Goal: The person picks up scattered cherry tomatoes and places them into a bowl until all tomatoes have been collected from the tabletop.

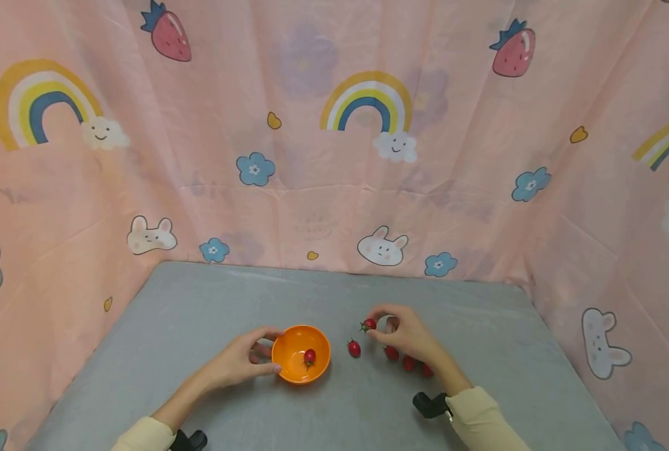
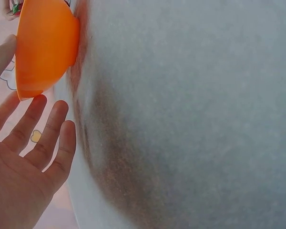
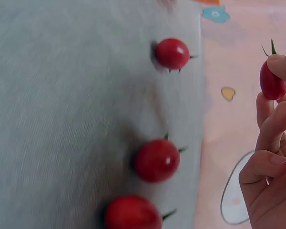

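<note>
My left hand [image 1: 238,360] holds the orange bowl [image 1: 287,358] at its left side, thumb on the near rim and fingertips on the far rim. Inside the bowl lies one red cherry tomato [image 1: 309,357] with a green stem. Between thumb and fingers, my right hand [image 1: 406,333] pinches another cherry tomato [image 3: 272,83] above the table, right of the bowl. A loose cherry tomato [image 1: 354,349] lies between the bowl and that hand. Under the right wrist, more cherry tomatoes [image 1: 391,353] lie in a slanting row, partly covered by the forearm in the head view.
The grey table [image 1: 244,294] carries the bowl and tomatoes. A pink curtain [image 1: 289,219] printed with rainbows, rabbits and flowers hangs behind it and along both sides. Black wrist mounts [image 1: 429,405] sit at both cuffs.
</note>
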Demonstrator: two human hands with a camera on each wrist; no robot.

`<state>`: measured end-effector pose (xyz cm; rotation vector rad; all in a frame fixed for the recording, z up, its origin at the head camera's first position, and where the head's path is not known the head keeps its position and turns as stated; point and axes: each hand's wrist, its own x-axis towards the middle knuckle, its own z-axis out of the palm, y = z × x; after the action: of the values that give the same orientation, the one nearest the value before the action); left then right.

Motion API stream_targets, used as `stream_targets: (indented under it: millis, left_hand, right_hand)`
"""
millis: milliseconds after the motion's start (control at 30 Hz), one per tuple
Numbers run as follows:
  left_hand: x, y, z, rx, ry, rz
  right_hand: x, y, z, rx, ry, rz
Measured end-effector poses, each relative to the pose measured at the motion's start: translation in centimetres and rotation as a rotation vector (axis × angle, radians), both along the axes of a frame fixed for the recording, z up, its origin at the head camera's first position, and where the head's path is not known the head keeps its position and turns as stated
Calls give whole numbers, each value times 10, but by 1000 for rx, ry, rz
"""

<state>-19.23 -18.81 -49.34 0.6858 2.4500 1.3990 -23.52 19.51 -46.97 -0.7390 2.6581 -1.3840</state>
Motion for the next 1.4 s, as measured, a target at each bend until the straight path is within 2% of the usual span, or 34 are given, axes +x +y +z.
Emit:
stream_targets:
  millis: [533, 1033, 1233, 1400]
  left_hand:
    - [0, -2, -1, 17, -10, -12]
    - [-1, -1, -1, 12, -4, -14]
    - [-2, -1, -2, 19, -8, -13]
    - [-2, -2, -2, 26, -11, -13]
  right_hand:
    - [1, -33, -4, -59, -13, 100]
    - [4, -60, -6, -37, -66, 224]
    - [4, -65, -7, -30, -72, 245]
    - [5, -67, -9, -17, -115, 258]
